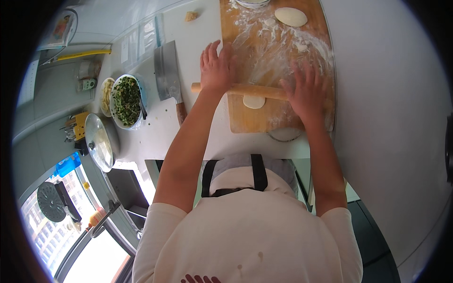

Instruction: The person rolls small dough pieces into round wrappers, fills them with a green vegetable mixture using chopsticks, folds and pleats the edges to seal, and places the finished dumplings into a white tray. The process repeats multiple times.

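Note:
A wooden rolling pin [258,91] lies across a floured wooden board [244,123], over the upper edge of a small flat round of dough [254,102]. My left hand [216,69] rests over the pin's left part, fingers spread and pointing away from me. My right hand [308,86] is over its right part, palm down, fingers apart and slightly blurred. Neither hand has its fingers wrapped round the pin. Farther up the board lies a larger oval of dough [291,17], with small dough bits and loose flour below it. A bowl [253,3] is partly visible at the top edge.
Left of the board lies a cleaver [168,72] with a wooden handle. Beyond it are a bowl of chopped green filling [126,100], a smaller bowl [107,97] and a lidded pan [99,141]. A clear round lid or dish [285,135] lies under the board's near edge.

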`<move>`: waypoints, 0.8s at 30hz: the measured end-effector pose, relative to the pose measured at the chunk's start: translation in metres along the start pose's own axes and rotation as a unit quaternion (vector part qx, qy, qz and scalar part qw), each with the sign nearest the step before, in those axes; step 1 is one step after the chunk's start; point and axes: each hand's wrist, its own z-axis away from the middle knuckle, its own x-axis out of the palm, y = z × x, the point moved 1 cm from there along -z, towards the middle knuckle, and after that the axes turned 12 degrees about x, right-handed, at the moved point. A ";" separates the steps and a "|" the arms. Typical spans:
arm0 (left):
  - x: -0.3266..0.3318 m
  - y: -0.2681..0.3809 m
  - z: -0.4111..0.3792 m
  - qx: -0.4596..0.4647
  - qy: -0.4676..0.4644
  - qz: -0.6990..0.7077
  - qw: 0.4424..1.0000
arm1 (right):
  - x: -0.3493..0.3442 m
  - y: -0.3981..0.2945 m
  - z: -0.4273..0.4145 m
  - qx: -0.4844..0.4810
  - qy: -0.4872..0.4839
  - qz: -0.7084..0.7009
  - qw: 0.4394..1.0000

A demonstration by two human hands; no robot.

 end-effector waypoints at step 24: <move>-0.013 0.021 0.055 0.051 -0.096 -0.018 0.994 | -0.022 -0.001 0.054 -0.010 -0.108 -0.016 0.994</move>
